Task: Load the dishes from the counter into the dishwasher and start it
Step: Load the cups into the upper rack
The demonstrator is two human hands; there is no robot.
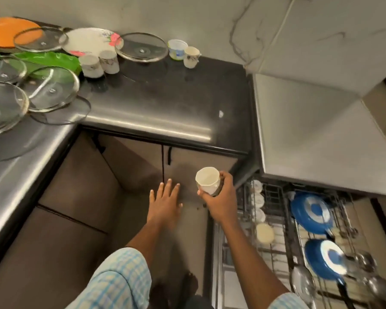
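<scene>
white cup [207,179] in curled right hand [221,197], its print mostly hidden; left hand [165,204] flat, fingers spread

Home kitchen: an L-shaped dark counter [165,103] runs over brown cabinets [60,197], with a marble-look wall [210,18] behind. Plates [87,43], glass lids [142,46] and cups [108,61] crowd the counter's back and left side. At the right a dishwasher rack [274,192] is pulled out, holding blue pans [310,210], steel utensils [366,259] and small white crockery.
</scene>
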